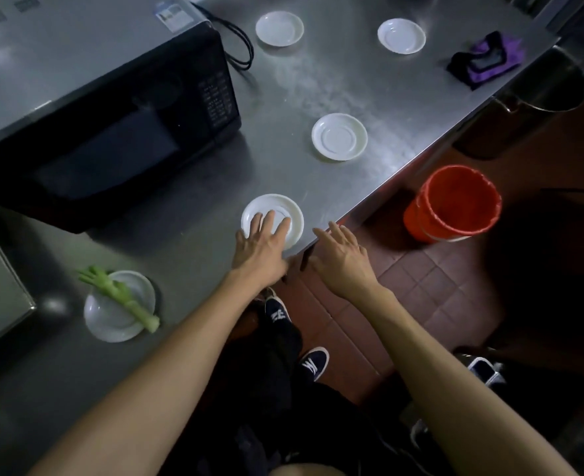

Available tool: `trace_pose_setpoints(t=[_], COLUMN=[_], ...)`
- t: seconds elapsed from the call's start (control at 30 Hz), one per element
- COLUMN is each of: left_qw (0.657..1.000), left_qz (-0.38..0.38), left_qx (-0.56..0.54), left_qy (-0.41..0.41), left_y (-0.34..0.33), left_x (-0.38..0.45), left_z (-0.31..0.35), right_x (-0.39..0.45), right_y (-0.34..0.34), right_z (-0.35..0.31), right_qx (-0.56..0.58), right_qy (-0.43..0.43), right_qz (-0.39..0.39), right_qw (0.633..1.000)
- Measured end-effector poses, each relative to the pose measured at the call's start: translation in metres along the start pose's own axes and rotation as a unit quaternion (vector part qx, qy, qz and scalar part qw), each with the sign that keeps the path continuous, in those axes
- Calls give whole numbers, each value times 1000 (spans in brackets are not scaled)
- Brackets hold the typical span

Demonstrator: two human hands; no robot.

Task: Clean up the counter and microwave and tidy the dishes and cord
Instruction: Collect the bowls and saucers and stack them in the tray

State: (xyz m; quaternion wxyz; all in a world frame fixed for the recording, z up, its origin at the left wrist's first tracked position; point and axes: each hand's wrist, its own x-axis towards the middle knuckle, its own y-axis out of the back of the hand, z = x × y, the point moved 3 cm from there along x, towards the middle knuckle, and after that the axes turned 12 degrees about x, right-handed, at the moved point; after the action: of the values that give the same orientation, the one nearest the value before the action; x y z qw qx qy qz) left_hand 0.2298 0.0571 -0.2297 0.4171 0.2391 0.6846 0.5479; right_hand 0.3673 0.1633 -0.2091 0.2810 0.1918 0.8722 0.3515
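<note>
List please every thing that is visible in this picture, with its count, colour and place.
Microwave: one, black and grey, left on the counter, door shut.
Cord: one, black, looped behind the microwave.
Empty saucers: four, white, spread over the counter: far middle, far right, centre, near edge.
Saucer with vegetable: one, white, near left.
Green stalk: one, pale green, lying across that saucer.
Cloth: one, purple and black, far right corner.
Counter: one, steel.
Bucket: one, red-orange, on the floor at right.
Shoes: two, dark with white.
Left hand: open, fingers on the near saucer.
Right hand: open, at the counter edge, holding nothing.
</note>
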Motion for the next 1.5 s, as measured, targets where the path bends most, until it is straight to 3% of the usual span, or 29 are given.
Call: trace_pose_setpoints(t=[0.43, 0.83, 1.5], left_qw=[996, 998, 973], left_qz=[-89, -39, -77], left_qx=[-20, -29, -57], left_qy=[6, 47, 210], left_y=[-22, 8, 39], left_x=[77, 120, 175], left_z=[-4, -5, 17], right_x=[92, 165, 320], right_y=[26, 59, 100], right_z=[7, 29, 45], right_qx=[-17, -33, -217], right_qy=[1, 3, 82], right_qz=[-3, 3, -119], right_qw=[1000, 999, 966])
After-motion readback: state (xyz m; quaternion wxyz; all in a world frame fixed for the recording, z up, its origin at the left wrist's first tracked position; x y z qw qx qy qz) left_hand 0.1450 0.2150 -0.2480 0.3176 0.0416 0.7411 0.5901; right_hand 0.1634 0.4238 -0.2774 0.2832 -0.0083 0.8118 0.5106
